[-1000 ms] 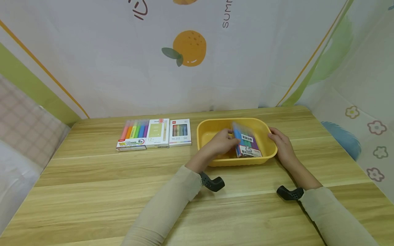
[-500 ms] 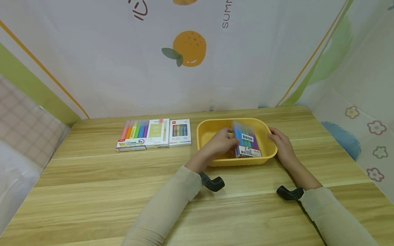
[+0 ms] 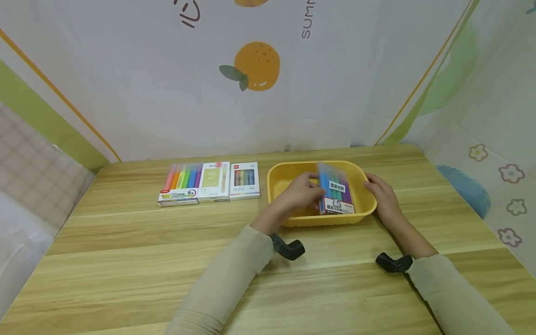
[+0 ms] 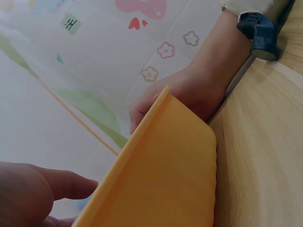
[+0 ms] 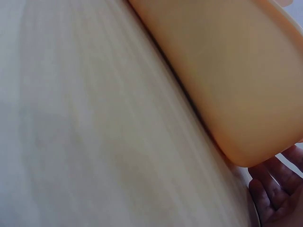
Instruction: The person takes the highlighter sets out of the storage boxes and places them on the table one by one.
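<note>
In the head view, a clear pack of coloured markers [image 3: 336, 186] with a white label stands tilted inside the yellow plastic basket [image 3: 289, 221]. My left hand [image 3: 302, 190] pinches its left edge, thumb on the front; the other fingers are partly hidden behind. At the basket's right end, my right hand [image 3: 384, 195] holds the rim. The left wrist view has the left thumb [image 4: 71, 184] above the near rim, the pack being hidden by the basket wall [image 4: 165, 165]. The right wrist view shows the right fingers [image 5: 272, 184] against the basket's outer end.
Left of the basket, a six-colour highlighter pack [image 3: 181, 183], a white and green box [image 3: 214, 181] and a white box with a window [image 3: 245, 180] lie side by side on the wooden table [image 3: 138, 256]. A printed curtain [image 3: 167, 93] hangs behind.
The marker pack in my left hand has become slightly more upright and shifted a little left. My right hand stays at the basket's end.
</note>
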The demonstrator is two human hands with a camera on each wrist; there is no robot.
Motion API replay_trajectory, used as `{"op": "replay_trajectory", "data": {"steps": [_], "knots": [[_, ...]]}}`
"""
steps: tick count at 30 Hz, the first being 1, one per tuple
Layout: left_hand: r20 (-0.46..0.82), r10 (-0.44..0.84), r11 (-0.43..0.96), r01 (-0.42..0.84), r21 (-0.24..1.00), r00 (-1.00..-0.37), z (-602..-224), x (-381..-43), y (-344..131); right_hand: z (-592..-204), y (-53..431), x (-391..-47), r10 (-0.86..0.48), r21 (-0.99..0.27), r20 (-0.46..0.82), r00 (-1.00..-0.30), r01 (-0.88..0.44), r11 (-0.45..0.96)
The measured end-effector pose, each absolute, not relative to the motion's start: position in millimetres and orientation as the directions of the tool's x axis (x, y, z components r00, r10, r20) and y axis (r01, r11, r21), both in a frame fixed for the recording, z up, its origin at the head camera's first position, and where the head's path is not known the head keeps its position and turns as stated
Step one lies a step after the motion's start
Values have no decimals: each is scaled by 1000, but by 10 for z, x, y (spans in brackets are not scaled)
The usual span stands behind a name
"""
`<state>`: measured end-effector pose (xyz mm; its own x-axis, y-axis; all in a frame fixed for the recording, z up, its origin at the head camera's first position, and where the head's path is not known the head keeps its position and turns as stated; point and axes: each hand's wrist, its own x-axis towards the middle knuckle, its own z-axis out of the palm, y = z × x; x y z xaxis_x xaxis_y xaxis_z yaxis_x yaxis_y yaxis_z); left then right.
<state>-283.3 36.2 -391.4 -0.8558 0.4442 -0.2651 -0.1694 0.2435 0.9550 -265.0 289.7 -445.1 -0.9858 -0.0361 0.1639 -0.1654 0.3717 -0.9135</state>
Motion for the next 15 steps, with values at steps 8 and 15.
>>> {"op": "replay_trajectory", "data": {"steps": [8, 15], "knots": [[-254, 436, 236, -163, 958, -863, -3893, -2827, 351, -4453, 2891, -2658, -37, -919, 167, -985, -169, 357], [-243, 433, 225, -157, 962, -868, -3866, -2819, 351, -4454, 2892, -2657, -40, -926, 162, -986, -166, 338]]}}
